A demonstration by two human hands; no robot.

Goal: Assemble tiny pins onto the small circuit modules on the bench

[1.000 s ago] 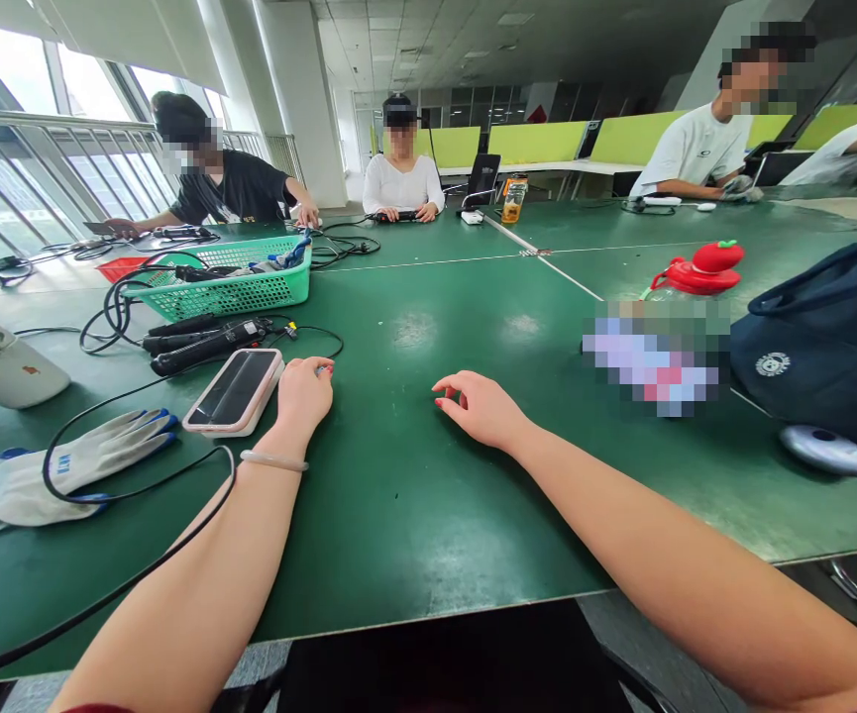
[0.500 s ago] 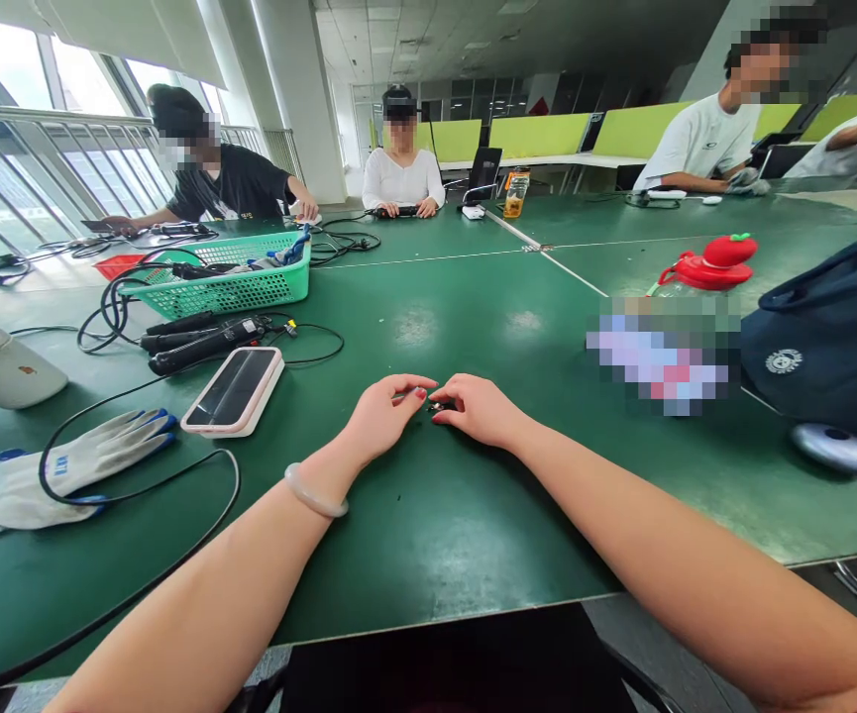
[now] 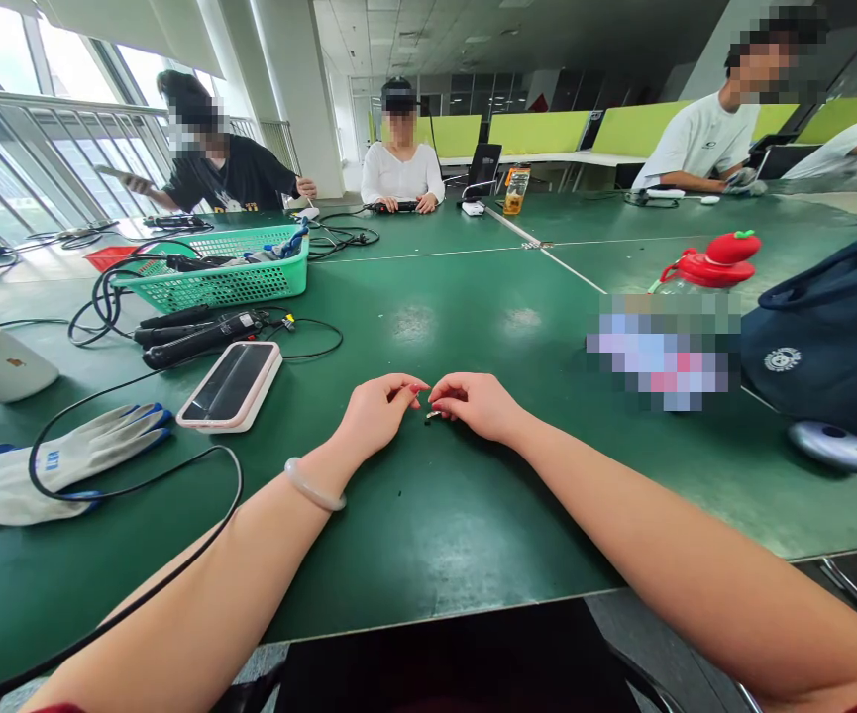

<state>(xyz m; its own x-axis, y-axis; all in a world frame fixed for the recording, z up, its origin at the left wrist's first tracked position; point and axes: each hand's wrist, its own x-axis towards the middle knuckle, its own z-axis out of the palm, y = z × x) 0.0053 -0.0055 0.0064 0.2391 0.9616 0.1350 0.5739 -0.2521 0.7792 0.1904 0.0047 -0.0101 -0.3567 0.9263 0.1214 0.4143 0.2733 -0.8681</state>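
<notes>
My left hand (image 3: pixel 381 413) is above the green table, its thumb and fingertips drawn together in a pinch; anything between them is too small to make out. Just to its right, my right hand (image 3: pixel 479 406) is closed too, thumb and forefinger nearly meeting. A tiny shiny metal piece (image 3: pixel 434 414) shows right below the right thumb tip, with a dark speck beside it. Whether the thumb grips or only touches it is unclear. A narrow gap separates the two hands. A pale bangle (image 3: pixel 314 487) circles my left wrist.
On the left lie a phone (image 3: pixel 231 386), a work glove (image 3: pixel 78 460), black handheld devices (image 3: pixel 197 339) with cables and a green basket (image 3: pixel 224 282). To the right are a red-lidded bottle (image 3: pixel 710 267), a dark bag (image 3: pixel 836 337) and a rounded gadget (image 3: pixel 836 446). Several people sit around.
My fingertips have moved slightly apart, and the shiny piece now shows lower, under my right thumb. The person at the far left has raised a flat object.
</notes>
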